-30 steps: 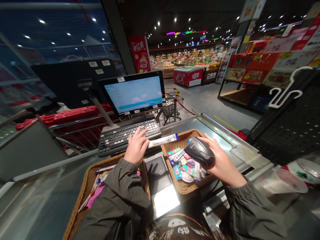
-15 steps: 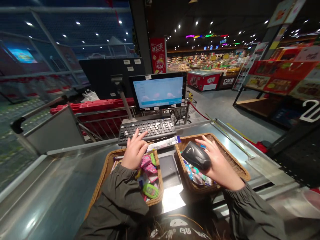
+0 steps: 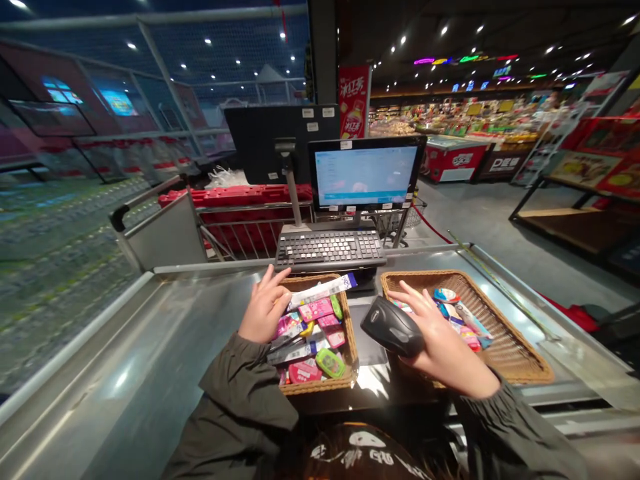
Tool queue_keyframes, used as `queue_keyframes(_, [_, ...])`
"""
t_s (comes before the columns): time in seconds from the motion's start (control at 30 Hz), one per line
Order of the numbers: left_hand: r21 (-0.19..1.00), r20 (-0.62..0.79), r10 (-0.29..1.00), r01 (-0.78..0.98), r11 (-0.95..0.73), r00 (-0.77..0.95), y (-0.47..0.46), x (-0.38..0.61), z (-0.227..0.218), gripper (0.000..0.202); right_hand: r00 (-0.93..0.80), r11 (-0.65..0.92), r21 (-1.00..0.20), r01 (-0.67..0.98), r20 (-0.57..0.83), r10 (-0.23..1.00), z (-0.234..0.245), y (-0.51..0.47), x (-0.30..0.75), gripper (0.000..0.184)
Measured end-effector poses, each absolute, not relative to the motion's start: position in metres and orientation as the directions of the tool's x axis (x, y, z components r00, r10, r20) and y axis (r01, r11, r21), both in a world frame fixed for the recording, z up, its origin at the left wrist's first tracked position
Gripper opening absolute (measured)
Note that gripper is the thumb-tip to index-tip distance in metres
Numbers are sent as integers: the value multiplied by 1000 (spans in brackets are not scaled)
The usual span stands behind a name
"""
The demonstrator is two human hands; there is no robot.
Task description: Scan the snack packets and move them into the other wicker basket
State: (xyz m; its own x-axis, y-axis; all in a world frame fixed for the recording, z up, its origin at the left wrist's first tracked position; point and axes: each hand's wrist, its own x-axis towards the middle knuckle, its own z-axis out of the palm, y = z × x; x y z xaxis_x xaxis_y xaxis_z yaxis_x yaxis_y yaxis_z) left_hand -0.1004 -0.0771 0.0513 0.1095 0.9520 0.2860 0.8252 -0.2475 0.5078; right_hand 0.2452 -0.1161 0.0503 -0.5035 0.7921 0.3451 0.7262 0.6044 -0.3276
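My left hand [image 3: 266, 308] is over the left edge of a wicker basket. Its thumb and a finger pinch one end of a long narrow white packet with a blue tip [image 3: 320, 292]; the other fingers stretch forward. Beneath the packet, the left wicker basket [image 3: 353, 353] holds small colourful packets, among them a green one [image 3: 330, 363] and a red one [image 3: 305, 371]. A black handheld barcode scanner [image 3: 393, 327] is gripped in my right hand [image 3: 440, 333], its head pointing left. The right wicker basket [image 3: 530, 353] lies partly behind that hand, with several small packages [image 3: 465, 320] inside.
A keyboard [image 3: 330, 247] lies behind the baskets, below a lit monitor [image 3: 367, 173]. The metal counter [image 3: 190, 320] extends to both sides. Beyond it stand a cart with red contents [image 3: 240, 197] and a shelf [image 3: 565, 220] on the right.
My view has turned left, so the scene sits further right. My left hand has drawn back from the keyboard with the packet, now over the left basket. The scanner stays in my right hand.
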Motion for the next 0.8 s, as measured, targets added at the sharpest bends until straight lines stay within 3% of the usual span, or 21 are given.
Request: queue_keyframes(0.8, [543, 281, 956, 807, -232, 85, -91, -138, 44, 34, -523, 608, -313, 729, 319, 791, 56, -128, 209, 43])
